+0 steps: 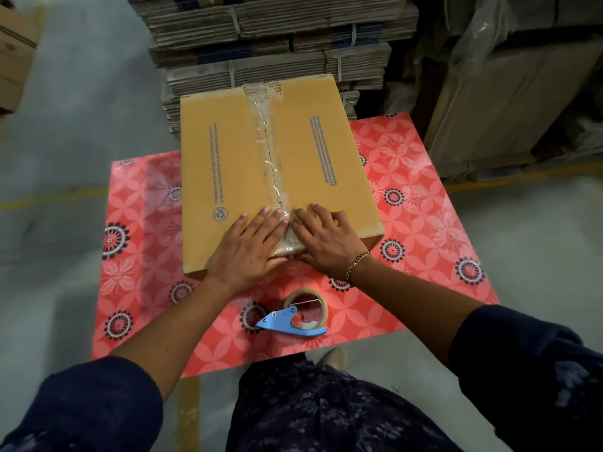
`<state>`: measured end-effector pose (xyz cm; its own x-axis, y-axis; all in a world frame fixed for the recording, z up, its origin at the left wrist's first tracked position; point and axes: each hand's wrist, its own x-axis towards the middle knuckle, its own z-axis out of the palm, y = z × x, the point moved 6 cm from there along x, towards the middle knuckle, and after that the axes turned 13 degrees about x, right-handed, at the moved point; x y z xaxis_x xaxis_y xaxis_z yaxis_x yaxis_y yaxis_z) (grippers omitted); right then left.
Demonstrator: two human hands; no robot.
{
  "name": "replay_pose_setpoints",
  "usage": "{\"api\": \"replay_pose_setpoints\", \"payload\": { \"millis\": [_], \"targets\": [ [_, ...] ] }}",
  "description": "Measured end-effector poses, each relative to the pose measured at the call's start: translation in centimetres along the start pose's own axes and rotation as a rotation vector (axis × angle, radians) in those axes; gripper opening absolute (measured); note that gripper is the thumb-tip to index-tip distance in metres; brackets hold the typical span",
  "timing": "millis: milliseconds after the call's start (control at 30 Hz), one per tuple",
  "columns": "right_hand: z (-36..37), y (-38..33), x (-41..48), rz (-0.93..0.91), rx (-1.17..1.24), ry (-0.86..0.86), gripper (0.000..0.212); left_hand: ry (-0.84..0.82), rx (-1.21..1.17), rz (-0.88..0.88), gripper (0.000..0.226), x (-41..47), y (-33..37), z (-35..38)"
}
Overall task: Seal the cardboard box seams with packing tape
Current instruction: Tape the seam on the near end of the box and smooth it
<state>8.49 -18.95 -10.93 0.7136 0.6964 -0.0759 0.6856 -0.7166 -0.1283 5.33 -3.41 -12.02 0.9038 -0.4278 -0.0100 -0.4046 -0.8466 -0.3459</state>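
Observation:
A closed brown cardboard box (pixel 228 151) lies on a red flowered table (pixel 417 203). Clear packing tape (pixel 266 135) runs along its centre seam from the far edge to the near edge. My left hand (pixel 251 246) lies flat on the box top, just left of the seam at the near edge. On the other side of the seam my right hand (pixel 326 239) also presses flat, fingers spread. Both hands touch the tape's near end, which folds over the box edge. A tape roll in a blue dispenser (pixel 298 316) lies on the table close to me, untouched.
Bundles of flattened cardboard (pixel 267 37) are stacked behind the table. Large wrapped cartons (pixel 515 93) stand at the right, and another box (pixel 14 50) at the far left. Grey floor with a yellow line surrounds the table.

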Motion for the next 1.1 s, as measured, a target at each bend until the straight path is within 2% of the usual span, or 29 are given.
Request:
{"api": "replay_pose_setpoints", "payload": {
  "millis": [367,500,600,700,867,967,1100],
  "targets": [
    [-0.7,-0.1,-0.3,0.039,0.026,-0.069,0.078,-0.097,-0.041,0.012,0.087,-0.1,0.1,-0.3],
    [-1.0,0.1,-1.0,0.006,0.069,-0.055,0.073,-0.103,-0.074,-0.032,0.086,-0.6,0.0,-0.8],
    [-1.0,1.3,-2.2,-0.006,0.115,-0.047,0.076,-0.102,-0.134,-0.100,0.087,-1.7,-0.6,-0.9],
    [-1.0,3.7,-3.8,0.105,0.165,-0.007,0.082,-0.109,-0.192,-0.261,0.093,-3.6,-2.2,-0.1],
    [-1.1,7.7,-5.6,0.404,0.347,0.061,0.086,-0.203,-0.349,-0.736,0.091,-6.7,-6.0,1.9],
    [-1.3,8.4,-5.5,0.541,0.654,0.119,0.090,-0.179,-0.552,-0.875,0.106,-7.1,-6.7,2.2],
    [-0.7,10.5,-5.0,0.817,1.017,0.188,0.091,-0.115,-0.836,-1.104,0.110,-7.8,-7.9,2.7]
  ]
}}
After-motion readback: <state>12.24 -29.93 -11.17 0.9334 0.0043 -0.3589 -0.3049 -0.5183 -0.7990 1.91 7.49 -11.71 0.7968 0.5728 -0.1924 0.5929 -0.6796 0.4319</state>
